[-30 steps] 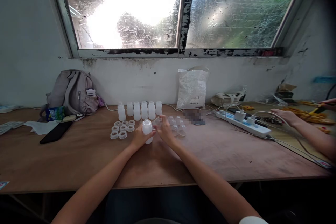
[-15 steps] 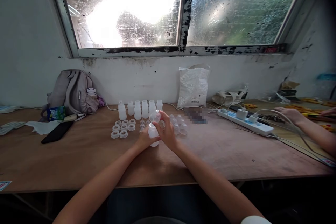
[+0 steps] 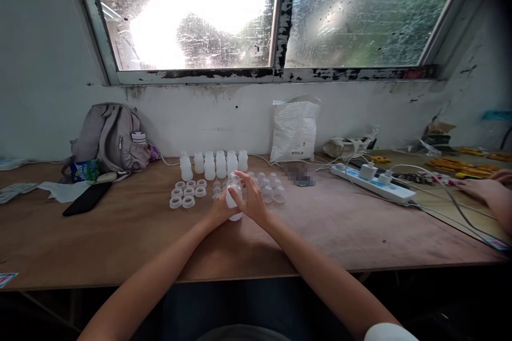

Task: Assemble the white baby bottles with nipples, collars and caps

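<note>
A small frosted white bottle (image 3: 236, 217) stands upright near the middle of the table, with my left hand (image 3: 218, 211) wrapped round its left side. My right hand (image 3: 253, 203) has its fingers and thumb on a clear cap (image 3: 232, 177) at the bottle's top. Whether the cap is seated is hidden by the fingers. Behind my hands is a row of frosted bottles (image 3: 209, 166). White screw rings (image 3: 188, 201) lie in rows on the left, small clear teats (image 3: 216, 189) partly hidden behind my left hand, and clear caps (image 3: 278, 194) to the right.
A black phone (image 3: 87, 200) and a grey backpack (image 3: 112, 138) are on the left. A white plastic bag (image 3: 295, 130) leans on the wall. Further right lies a power strip (image 3: 374, 185) with cables; beyond it is another person's hand (image 3: 478, 190) near yellow items (image 3: 460, 166).
The clear cap, tilted above the bottle before, has come down upright onto its top with my right hand. My left hand stays on the bottle. The other person's hand has moved right.
</note>
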A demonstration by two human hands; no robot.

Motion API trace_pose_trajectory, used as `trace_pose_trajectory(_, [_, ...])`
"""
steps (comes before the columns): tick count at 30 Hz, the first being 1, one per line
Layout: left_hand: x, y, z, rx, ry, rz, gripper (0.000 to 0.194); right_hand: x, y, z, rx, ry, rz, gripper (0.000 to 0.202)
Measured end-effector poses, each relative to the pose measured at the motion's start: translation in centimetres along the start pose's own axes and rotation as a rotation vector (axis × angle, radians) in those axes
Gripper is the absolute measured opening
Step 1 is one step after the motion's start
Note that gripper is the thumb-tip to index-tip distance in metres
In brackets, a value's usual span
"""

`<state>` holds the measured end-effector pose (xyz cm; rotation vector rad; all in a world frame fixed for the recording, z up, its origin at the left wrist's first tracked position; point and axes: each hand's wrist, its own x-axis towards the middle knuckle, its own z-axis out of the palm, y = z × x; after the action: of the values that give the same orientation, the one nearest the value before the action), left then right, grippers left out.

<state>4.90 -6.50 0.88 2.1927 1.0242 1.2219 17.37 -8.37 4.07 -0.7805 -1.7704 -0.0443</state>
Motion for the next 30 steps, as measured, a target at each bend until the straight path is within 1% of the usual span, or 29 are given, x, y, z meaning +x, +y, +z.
trace_pose_trajectory(3, [0.0, -0.1, 0.0, -0.004, -0.002, 0.014, 0.048, -0.1, 0.1, 0.1, -0.008, 0.011, -0.004, 0.039])
trace_pose_trajectory(9, [0.1, -0.6, 0.1, 0.008, -0.008, -0.011, 0.047, -0.4, 0.3, 0.4, -0.012, 0.007, -0.018, 0.037])
trace_pose_trajectory(16, [0.1, -0.5, 0.1, -0.002, 0.007, 0.04, 0.042, -0.8, 0.5, 0.9, -0.006, 0.032, -0.015, 0.039])
trace_pose_trajectory(23, [0.0, -0.2, 0.1, 0.035, 0.022, 0.021, 0.042, -1.0, 0.6, 1.1, 0.024, 0.062, -0.003, 0.039])
trace_pose_trajectory(27, [-0.1, -0.5, 0.1, 0.042, 0.005, -0.006, 0.043, -1.1, 1.1, 1.5, -0.024, 0.078, -0.026, 0.04])
trace_pose_trajectory(30, [-0.1, -0.7, 0.1, 0.037, 0.0, 0.001, 0.042, -1.2, 1.5, 1.8, -0.041, 0.085, -0.033, 0.042])
